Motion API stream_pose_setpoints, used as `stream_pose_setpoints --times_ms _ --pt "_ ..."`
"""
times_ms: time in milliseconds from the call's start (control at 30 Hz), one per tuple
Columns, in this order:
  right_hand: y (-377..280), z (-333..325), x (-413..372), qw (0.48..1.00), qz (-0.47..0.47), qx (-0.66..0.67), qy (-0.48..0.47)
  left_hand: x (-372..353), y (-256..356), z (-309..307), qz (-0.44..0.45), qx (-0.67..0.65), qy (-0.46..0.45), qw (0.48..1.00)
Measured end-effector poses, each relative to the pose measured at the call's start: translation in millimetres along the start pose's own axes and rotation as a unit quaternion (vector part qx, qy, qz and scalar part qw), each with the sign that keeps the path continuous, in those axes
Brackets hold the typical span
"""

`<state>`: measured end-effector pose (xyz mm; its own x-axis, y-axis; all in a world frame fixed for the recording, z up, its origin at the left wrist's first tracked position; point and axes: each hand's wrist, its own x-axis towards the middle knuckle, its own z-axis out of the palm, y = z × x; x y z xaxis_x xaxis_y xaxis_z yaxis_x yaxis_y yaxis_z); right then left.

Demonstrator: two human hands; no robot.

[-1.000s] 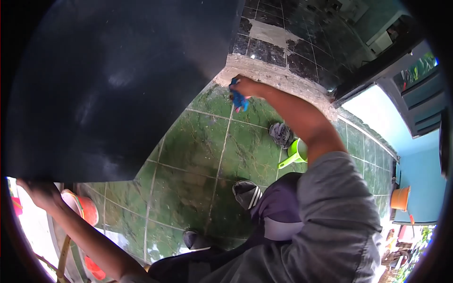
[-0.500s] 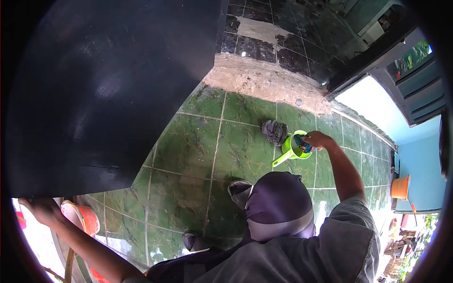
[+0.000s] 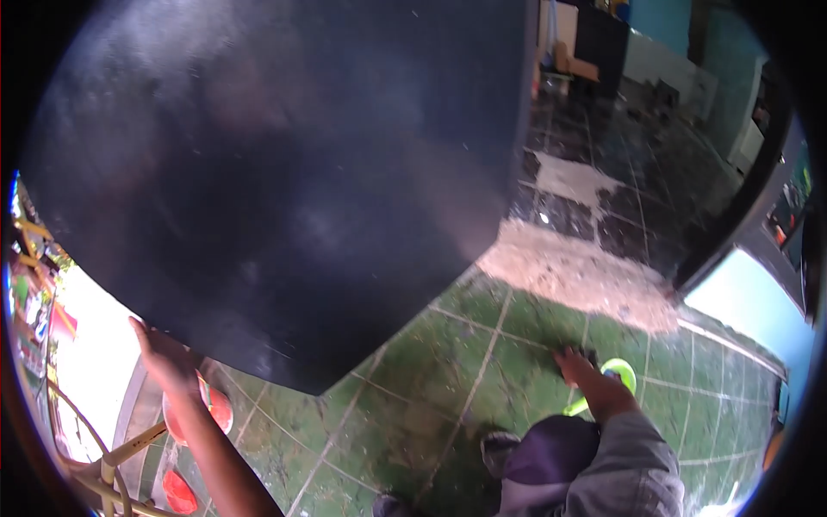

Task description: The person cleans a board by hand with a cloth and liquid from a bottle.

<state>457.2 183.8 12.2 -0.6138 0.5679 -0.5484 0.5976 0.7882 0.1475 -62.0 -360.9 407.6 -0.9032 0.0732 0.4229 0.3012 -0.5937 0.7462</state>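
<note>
A large dark door fills the upper left and middle of the head view. My left hand holds its lower left edge, with some fingers hidden behind the panel. Down on the green tiled floor, my right hand is closed over a crumpled grey cloth, most of which it covers. Right beside it stands a lime-green water dipper, partly hidden by my forearm. A dark blue-green cloth shows in part inside the dipper.
A rough, bare cement threshold separates the green tiles from a dark tiled room. A red bucket and a yellowish pole frame are at lower left. A light blue wall rises at right.
My right hand has left the blue-green cloth in the dipper and moved onto the grey cloth beside it. My head view has shifted, so the door takes up more of it.
</note>
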Motion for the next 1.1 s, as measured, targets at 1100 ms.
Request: stream_pose_setpoints --times_ms 1100 --pt "-81 -561 -115 0.214 -0.282 0.883 0.307 223 267 197 0.101 -0.104 -0.217 0.965"
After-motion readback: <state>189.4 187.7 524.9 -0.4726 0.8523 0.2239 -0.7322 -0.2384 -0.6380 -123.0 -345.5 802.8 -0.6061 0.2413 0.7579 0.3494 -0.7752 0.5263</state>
